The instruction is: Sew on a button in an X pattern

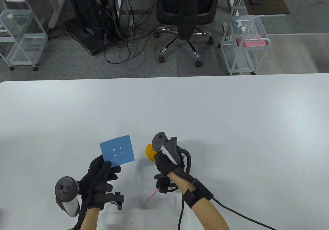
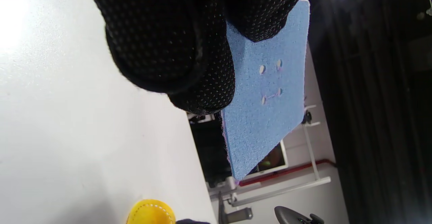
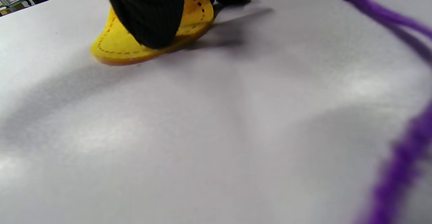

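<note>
Left hand (image 1: 101,174) pinches blue felt square (image 1: 117,150); right hand (image 1: 164,163) fingers grip yellow button (image 3: 152,31) on table (image 1: 231,124); no writing readable.

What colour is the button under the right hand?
Yellow button, dark dashed stitching round its rim; right wrist view shows it best.

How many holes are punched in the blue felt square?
4, clustered in a small square near the middle of the blue felt square that the left hand holds up; none seems hidden, and the left wrist view shows four too.
</note>
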A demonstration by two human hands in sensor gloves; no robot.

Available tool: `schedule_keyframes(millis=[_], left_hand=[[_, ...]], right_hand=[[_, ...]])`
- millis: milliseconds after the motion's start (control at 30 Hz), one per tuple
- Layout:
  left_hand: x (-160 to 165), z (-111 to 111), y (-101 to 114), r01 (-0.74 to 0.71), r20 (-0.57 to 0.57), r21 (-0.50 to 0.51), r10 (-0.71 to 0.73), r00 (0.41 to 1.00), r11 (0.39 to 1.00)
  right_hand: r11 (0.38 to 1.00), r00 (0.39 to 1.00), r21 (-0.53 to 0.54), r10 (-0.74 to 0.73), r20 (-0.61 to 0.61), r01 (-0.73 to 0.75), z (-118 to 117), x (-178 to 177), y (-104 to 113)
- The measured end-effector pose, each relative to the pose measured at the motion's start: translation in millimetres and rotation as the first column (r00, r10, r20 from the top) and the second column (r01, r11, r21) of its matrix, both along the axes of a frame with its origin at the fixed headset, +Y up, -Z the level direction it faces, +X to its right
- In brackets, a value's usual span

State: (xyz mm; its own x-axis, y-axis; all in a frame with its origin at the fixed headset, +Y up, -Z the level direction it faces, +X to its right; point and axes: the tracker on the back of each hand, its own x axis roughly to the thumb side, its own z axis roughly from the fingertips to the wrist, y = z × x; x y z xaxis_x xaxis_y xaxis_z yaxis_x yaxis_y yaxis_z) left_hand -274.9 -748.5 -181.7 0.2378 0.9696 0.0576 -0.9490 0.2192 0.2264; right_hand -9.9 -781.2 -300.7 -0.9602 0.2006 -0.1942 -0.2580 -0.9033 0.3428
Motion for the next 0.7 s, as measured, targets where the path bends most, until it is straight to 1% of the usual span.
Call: schedule_keyframes(millis=[267, 433, 500, 600, 700], left_hand=[[0, 0, 0, 0.000, -0.006, 0.003, 0.000, 1.000, 1.000], [0, 0, -1, -0.003, -0.012, 0.004, 0.003, 1.000, 1.000], [0, 1, 0, -0.011, -0.015, 0.006, 0.011, 1.000, 1.000], [-1, 1, -1, -0.020, -0.019, 0.007, 0.020, 1.000, 1.000], [0, 1, -1, -0.027, -0.022, 0.003, 0.027, 0.999, 1.000]], right_hand=[[0.997, 0.996, 0.033, 0.073, 0.045, -0.075, 1, 4, 4], [0.996, 0.998, 0.066, 0.048, 0.045, -0.051, 5, 7, 10], [0.994, 0.999, 0.107, -0.002, 0.042, -0.003, 8, 9, 19], [0.980, 0.994, 0.173, -0.109, 0.024, 0.103, 13, 15, 41], [0.932, 0.964, 0.254, -0.264, -0.018, 0.259, 21, 20, 68]])
